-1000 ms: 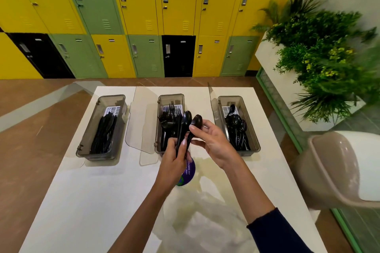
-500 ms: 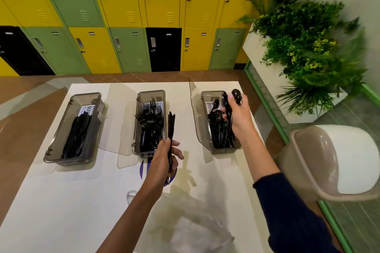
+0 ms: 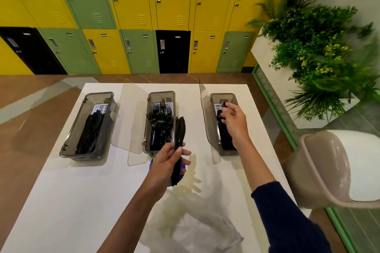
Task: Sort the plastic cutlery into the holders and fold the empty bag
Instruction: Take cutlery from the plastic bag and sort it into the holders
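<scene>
We reach our right hand point(image 3: 233, 123) over the right-hand holder point(image 3: 223, 96), its grip spread loose above the black spoons point(image 3: 223, 131) lying inside; a dark spoon bowl shows at the fingertips point(image 3: 225, 105), though we cannot tell whether it has left them. Our left hand point(image 3: 167, 159) pinches a small bundle of black knives point(image 3: 179, 141) upright, just in front of the middle holder point(image 3: 161, 96), which is full of forks point(image 3: 161, 117). The knife holder point(image 3: 98, 96) stands well apart at the left of the white counter point(image 3: 61, 201).

The risk, as we judge it: the bundle hangs in a light thumb-and-finger pinch and could fan out or slip, dropping knives among the forks just beside it. The hinged clear lid point(image 3: 131, 117) lying open between the middle and left holders sits in the path to the knife holder and could snag the tips. The crumpled clear bag point(image 3: 197, 230) lies near the counter's front edge, not yet folded, and a sweeping sleeve point(image 3: 287, 217) could drag it off. A beige chair point(image 3: 333, 168) crowds our right elbow.
</scene>
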Tool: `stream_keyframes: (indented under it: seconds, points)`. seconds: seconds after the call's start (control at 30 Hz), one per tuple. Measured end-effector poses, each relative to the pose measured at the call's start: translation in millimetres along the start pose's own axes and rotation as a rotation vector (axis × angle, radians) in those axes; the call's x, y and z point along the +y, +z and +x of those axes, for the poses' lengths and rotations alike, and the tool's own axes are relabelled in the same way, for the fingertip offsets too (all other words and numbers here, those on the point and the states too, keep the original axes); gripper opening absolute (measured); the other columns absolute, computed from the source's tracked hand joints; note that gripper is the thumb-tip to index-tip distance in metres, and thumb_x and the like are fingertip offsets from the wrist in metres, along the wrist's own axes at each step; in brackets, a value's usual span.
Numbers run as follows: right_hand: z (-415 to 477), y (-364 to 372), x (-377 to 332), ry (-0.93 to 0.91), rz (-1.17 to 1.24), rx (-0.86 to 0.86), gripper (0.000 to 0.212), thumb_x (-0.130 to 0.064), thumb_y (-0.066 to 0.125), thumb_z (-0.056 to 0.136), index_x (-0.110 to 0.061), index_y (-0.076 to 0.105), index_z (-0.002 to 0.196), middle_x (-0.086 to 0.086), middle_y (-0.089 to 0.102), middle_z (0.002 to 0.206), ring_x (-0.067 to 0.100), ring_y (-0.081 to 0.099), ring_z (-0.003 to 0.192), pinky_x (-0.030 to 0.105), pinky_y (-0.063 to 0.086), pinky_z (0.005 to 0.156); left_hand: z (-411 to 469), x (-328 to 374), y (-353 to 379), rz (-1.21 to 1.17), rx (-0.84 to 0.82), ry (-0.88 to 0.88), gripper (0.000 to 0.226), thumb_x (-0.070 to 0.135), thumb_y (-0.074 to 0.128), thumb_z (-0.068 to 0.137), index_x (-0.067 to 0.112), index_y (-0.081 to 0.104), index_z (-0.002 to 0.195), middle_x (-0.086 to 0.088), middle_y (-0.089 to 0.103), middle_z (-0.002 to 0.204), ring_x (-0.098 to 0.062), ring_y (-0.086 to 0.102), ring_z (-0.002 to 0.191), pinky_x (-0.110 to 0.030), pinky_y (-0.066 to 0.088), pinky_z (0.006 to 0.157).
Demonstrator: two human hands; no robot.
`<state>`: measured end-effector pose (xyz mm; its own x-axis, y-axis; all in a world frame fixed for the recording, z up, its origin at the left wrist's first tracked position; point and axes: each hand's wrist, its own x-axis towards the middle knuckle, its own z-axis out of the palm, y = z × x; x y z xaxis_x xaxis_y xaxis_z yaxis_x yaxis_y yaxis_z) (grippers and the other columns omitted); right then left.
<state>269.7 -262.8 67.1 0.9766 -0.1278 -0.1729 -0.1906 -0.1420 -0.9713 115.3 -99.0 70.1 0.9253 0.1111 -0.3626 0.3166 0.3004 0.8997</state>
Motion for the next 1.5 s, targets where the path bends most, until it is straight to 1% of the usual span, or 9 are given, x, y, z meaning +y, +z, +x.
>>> stream_keyframes:
  seconds: [0.13,0.23,0.37,0.6,0.7,0.93,1.03,1.2,1.5]
  points:
    - [-52.9,28.9,-24.9,-0.104,0.008,-0.235,0.022,-0.023,0.059,0.093,-0.011,0.059,0.111,0.007,0.068,0.094,0.013,0.065,0.080,0.018,0.055,0.066,-6.2,5.6,-9.2,-0.043,0.020,0.021,0.014,0.009,0.050,0.097,0.003,0.057,0.107,-0.011,0.074,0.092,-0.015,0.072,0.076,-0.027,0.058,0.058]
    - [-84.2,55.3,-30.8,-0.026,-0.115,-0.490,0.034,-0.031,0.071,0.083,-0.011,0.064,0.109,0.003,0.071,0.095,0.009,0.067,0.085,0.018,0.053,0.068,-11.1,9.4,-20.3,-0.029,0.043,0.040,0.015,0.009,0.054,0.095,0.004,0.058,0.108,-0.012,0.075,0.092,-0.021,0.073,0.081,-0.035,0.059,0.063]
    - [-105.6,90.5,-28.3,0.027,-0.027,-0.544,0.024,-0.016,0.073,0.081,-0.005,0.069,0.102,0.008,0.074,0.093,0.011,0.071,0.081,0.018,0.052,0.067,-20.0,13.7,-45.0,0.014,0.062,0.060,0.019,0.016,0.051,0.097,0.007,0.063,0.110,-0.014,0.074,0.094,-0.027,0.072,0.087,-0.043,0.060,0.072]
    - [-121.1,154.1,-40.7,0.070,-0.053,-0.686,0.023,-0.011,0.068,0.085,-0.001,0.067,0.106,0.013,0.074,0.098,0.014,0.070,0.086,0.025,0.055,0.076,-34.3,19.1,-102.0,0.047,0.157,0.079,0.029,0.024,0.040,0.102,0.008,0.064,0.105,-0.011,0.075,0.088,-0.020,0.072,0.078,-0.030,0.059,0.066]
    - [-124.0,193.9,-49.8,0.029,-0.093,-0.703,0.021,-0.008,0.069,0.084,0.000,0.067,0.103,0.014,0.073,0.095,0.015,0.069,0.083,0.030,0.054,0.075,-36.0,20.4,-137.4,0.060,0.225,0.079,0.032,0.029,0.041,0.101,0.008,0.066,0.102,-0.009,0.075,0.087,-0.018,0.070,0.078,-0.026,0.055,0.067]
    - [-109.3,291.9,-59.6,0.011,-0.114,-0.608,0.015,-0.009,0.077,0.076,-0.014,0.066,0.084,0.005,0.070,0.082,0.009,0.064,0.067,0.015,0.048,0.047,-28.3,21.1,-210.8,0.073,0.391,0.032,0.036,0.038,0.038,0.101,0.013,0.065,0.098,-0.006,0.075,0.092,-0.015,0.069,0.077,-0.029,0.049,0.074]
    - [-95.1,326.2,-54.2,-0.029,-0.177,-0.517,0.016,-0.012,0.081,0.073,-0.013,0.065,0.076,0.015,0.073,0.094,0.016,0.065,0.069,0.019,0.048,0.045,-10.6,7.2,-239.3,-0.003,0.519,-0.086,0.033,0.036,0.040,0.101,0.009,0.059,0.104,-0.010,0.071,0.095,-0.018,0.065,0.074,-0.025,0.049,0.060]
    - [-78.8,364.4,-38.3,-0.117,-0.358,-0.387,0.028,-0.022,0.083,0.070,-0.003,0.069,0.086,0.012,0.073,0.091,0.026,0.069,0.085,0.044,0.057,0.074,18.7,-8.1,-266.5,-0.061,0.588,-0.214,0.048,0.040,0.043,0.099,-0.005,0.054,0.109,-0.013,0.062,0.085,-0.019,0.061,0.064,-0.023,0.049,0.049]
    - [-63.7,392.5,-10.4,-0.079,-0.657,-0.443,0.041,-0.028,0.073,0.082,0.000,0.060,0.110,0.016,0.064,0.110,0.033,0.063,0.099,0.047,0.053,0.087,39.8,-18.2,-274.3,-0.060,0.637,-0.252,0.044,0.034,0.047,0.099,-0.009,0.049,0.109,-0.011,0.062,0.076,-0.022,0.057,0.059,-0.036,0.051,0.063]
